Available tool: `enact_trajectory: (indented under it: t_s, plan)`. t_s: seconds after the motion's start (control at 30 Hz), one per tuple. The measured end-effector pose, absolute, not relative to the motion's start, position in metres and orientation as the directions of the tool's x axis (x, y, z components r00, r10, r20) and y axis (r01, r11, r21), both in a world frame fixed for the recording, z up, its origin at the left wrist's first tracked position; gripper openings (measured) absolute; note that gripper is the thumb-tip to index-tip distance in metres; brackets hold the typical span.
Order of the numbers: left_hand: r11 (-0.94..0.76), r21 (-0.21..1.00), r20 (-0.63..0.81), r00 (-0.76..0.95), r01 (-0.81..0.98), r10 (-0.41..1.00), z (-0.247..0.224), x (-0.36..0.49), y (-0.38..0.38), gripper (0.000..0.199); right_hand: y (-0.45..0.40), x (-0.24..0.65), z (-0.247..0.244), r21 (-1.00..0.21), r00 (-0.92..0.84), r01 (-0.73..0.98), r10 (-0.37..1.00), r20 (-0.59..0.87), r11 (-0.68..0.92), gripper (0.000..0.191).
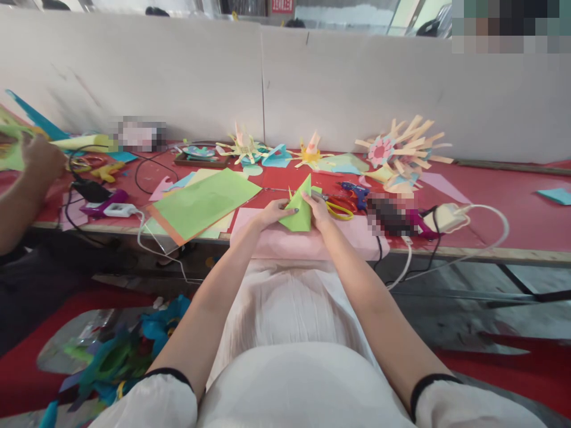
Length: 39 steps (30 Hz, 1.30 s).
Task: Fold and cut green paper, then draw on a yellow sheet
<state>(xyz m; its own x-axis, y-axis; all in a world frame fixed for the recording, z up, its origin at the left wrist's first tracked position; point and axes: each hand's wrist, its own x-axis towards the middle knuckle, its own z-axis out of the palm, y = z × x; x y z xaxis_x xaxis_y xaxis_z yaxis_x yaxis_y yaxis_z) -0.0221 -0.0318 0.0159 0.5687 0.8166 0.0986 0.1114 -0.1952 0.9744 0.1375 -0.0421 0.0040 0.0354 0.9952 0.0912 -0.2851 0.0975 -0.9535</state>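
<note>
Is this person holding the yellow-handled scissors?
No, the left hand and right hand hold folded green paper, while the scissors lie to their right.

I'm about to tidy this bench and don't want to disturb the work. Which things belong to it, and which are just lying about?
In the work:
- folded green paper, held by the left hand and right hand

Lying about, judging by touch alone:
- large green sheet
- yellow-handled scissors
- blue glue gun
- white adapter
</note>
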Motion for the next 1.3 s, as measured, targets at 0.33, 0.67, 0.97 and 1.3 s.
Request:
enact_trajectory:
  t_s: [0.33, 0.67, 0.97, 1.3]
  plan:
    - [-0.23, 0.947, 0.062, 0.577, 0.223, 0.814, 0.014, -0.022, -0.028, 0.049, -0.035, 0.14, 0.0, -0.94, 0.107, -0.294, 0.983, 0.148, 0.173, 0.03]
    - [-0.222, 0.957, 0.086, 0.546, 0.188, 0.833, 0.016, -0.022, -0.031, 0.045, -0.037, 0.14, -0.001, -0.946, 0.008, -0.23, 0.972, 0.233, 0.229, 0.034]
    - [-0.28, 0.934, 0.192, 0.35, 0.221, 0.917, 0.018, -0.019, -0.024, 0.043, -0.038, 0.139, -0.001, -0.963, -0.058, -0.18, 0.975, 0.212, 0.199, 0.045]
    - [-0.302, 0.92, 0.216, 0.319, 0.249, 0.923, 0.014, -0.018, -0.021, 0.038, -0.034, 0.14, -0.005, -0.96, 0.018, -0.15, 0.971, 0.237, 0.237, 0.042]
